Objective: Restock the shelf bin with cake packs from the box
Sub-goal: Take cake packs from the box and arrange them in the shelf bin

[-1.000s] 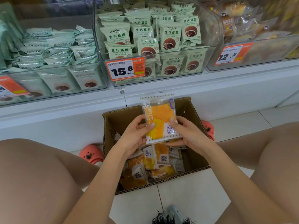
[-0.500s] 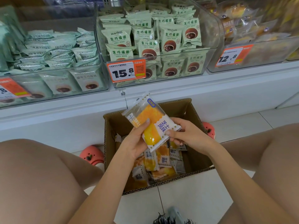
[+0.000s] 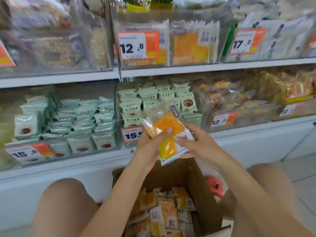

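Head view has tilted up: my left hand (image 3: 150, 146) and right hand (image 3: 196, 144) pinch a raised cake pack (image 3: 168, 134) above the box (image 3: 201, 194), matching upper bin (image 3: 171, 62) now visible, placement next.

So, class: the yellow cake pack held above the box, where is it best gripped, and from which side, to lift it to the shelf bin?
Grip the cake pack at its lower half, across its flat faces, coming from below. It is thin, soft and tilted, top corner toward the shelf bin, so the leading end stays free. The left hand and right hand hold it about so.
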Demonstrator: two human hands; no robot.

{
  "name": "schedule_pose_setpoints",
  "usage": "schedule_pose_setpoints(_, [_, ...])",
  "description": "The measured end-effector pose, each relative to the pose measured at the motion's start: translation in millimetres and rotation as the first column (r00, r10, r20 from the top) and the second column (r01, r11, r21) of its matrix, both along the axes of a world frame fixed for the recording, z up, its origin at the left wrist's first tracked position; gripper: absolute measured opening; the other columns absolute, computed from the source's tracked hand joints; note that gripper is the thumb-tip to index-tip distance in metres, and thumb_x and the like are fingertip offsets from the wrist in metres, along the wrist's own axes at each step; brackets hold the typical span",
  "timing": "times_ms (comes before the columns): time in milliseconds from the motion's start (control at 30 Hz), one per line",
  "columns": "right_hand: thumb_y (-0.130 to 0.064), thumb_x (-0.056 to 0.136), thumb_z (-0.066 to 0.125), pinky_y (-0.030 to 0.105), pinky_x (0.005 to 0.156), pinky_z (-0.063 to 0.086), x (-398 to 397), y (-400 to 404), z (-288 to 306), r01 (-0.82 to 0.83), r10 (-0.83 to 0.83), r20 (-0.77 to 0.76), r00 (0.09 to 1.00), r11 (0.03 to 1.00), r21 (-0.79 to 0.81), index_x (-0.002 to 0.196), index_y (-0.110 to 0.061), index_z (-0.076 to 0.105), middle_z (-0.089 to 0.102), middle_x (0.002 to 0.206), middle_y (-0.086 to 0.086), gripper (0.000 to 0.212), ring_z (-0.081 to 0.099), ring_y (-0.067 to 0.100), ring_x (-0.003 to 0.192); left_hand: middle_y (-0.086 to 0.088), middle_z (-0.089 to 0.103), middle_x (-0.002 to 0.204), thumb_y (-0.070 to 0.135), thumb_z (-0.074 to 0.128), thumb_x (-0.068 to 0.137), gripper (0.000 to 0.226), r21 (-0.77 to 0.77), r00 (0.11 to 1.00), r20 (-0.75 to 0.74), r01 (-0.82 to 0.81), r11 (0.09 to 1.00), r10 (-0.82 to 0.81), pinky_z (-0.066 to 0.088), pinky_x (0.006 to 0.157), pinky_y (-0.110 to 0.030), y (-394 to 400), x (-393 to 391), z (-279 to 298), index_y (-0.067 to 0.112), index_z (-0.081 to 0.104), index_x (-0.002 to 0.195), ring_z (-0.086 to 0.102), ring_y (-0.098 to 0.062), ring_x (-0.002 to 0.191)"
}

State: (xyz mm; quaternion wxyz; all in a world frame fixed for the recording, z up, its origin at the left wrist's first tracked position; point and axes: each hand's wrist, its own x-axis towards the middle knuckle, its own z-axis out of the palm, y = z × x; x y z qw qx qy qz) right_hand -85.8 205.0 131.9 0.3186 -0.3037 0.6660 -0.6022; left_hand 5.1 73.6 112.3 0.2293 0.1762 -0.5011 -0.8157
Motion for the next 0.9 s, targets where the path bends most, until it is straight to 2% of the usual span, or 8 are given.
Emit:
schedule_pose_setpoints(133, [-0.020, 0.080, 0.072, 0.032, 0.060, 0.059, -40, 12, 108, 0.147, -0.163, -0.187, 0.969, 0.985, -0.093, 0.110, -0.020, 0.063, 0.067, 0.087, -0.005, 0.032, 0.068, 0.011, 0.082, 0.002, 0.062, 0.108, 0.039, 0.068, 0.084, 0.033, -0.531, 0.963, -0.084, -0.262, 0.806, 0.258, 0.051, 0.078, -0.030, -24, -31, 91, 0.019, 0.055, 0.107, 0.061, -0.014, 0.097])
schedule_pose_setpoints(200, [-0.022, 0.082, 0.071, 0.029, 0.056, 0.058, -60, 14, 168, 0.226, -0.272, -0.303, 0.913, 0.958, -0.177, 0.107, -0.016, 0.063, 0.064, 0.083, -0.004, 0.027, 0.066, 0.015, 0.081, 0.002, 0.057, 0.106, 0.040, 0.058, 0.091, 0.026, -0.787, 0.903, -0.269, -0.406, 0.465, 0.334, 0.046, 0.076, -0.026, -43, -48, 135, 0.020, 0.053, 0.107, 0.056, -0.013, 0.097])
schedule_pose_setpoints(300, [-0.018, 0.085, 0.069, 0.025, 0.046, 0.056, -96, 7, 247, 0.361, -0.461, -0.472, 0.751, 0.886, -0.292, 0.119, -0.017, 0.055, 0.058, 0.089, -0.007, 0.037, 0.062, 0.012, 0.073, -0.007, 0.059, 0.103, 0.038, 0.043, 0.092, 0.035, -0.891, 0.832, -0.449, -0.387, -0.237, 0.326, 0.044, 0.081, -0.037, -65, -79, 193, 0.010, 0.057, 0.107, 0.053, -0.025, 0.099])
schedule_pose_setpoints(400, [-0.019, 0.081, 0.072, 0.028, 0.063, 0.056, -139, -16, 297, 0.481, -0.481, -0.779, 0.402, 0.835, -0.267, 0.129, -0.016, 0.053, 0.057, 0.123, 0.006, 0.052, 0.064, 0.027, 0.092, -0.010, 0.064, 0.105, 0.044, 0.033, 0.090, 0.048, -0.793, 0.831, -0.454, -0.214, -0.570, 0.320, 0.039, 0.084, -0.038, -81, -117, 225, 0.008, 0.061, 0.106, 0.058, -0.028, 0.103])
schedule_pose_setpoints(467, [-0.021, 0.082, 0.069, 0.033, 0.084, 0.044, -159, -36, 312, 0.578, -0.322, -0.936, 0.144, 0.795, -0.185, 0.128, -0.012, 0.054, 0.058, 0.127, 0.014, 0.050, 0.057, 0.032, 0.110, -0.006, 0.055, 0.133, 0.049, 0.028, 0.097, 0.053, -0.798, 0.861, -0.291, 0.023, -0.603, 0.418, 0.034, 0.097, -0.037, -89, -135, 225, 0.013, 0.052, 0.128, 0.049, -0.023, 0.122])
schedule_pose_setpoints(533, [-0.021, 0.087, 0.059, 0.037, 0.077, 0.041, -169, -56, 319, 0.628, -0.206, -0.976, 0.065, 0.769, -0.120, 0.122, -0.009, 0.056, 0.061, 0.117, 0.020, 0.037, 0.058, 0.037, 0.105, -0.001, 0.047, 0.141, 0.052, 0.021, 0.099, 0.055, -0.785, 0.831, -0.217, 0.164, -0.597, 0.513, 0.041, 0.086, -0.033, -97, -146, 214, 0.019, 0.042, 0.137, 0.053, -0.020, 0.117])
schedule_pose_setpoints(733, [-0.010, 0.088, 0.050, 0.026, 0.045, 0.040, -181, -86, 308, 0.717, 0.187, -0.974, 0.125, 0.661, 0.219, 0.104, 0.000, 0.059, 0.059, 0.098, 0.018, 0.020, 0.055, 0.027, 0.064, -0.001, 0.069, 0.089, 0.052, 0.029, 0.092, 0.053, -0.683, 0.741, -0.515, -0.052, -0.728, 0.430, 0.044, 0.054, -0.026, -111, -161, 199, 0.017, 0.069, 0.089, 0.064, -0.018, 0.068])
schedule_pose_setpoints(900, [-0.003, 0.082, 0.063, 0.025, 0.039, 0.038, -190, -106, 306, 0.725, 0.142, -0.955, 0.260, 0.624, 0.290, 0.086, -0.004, 0.047, 0.052, 0.085, 0.012, 0.016, 0.049, 0.018, 0.047, -0.003, 0.070, 0.085, 0.050, 0.036, 0.090, 0.050, -0.665, 0.726, -0.573, -0.141, -0.733, 0.379, 0.046, 0.055, -0.026, -115, -167, 193, 0.014, 0.070, 0.084, 0.065, -0.021, 0.065])
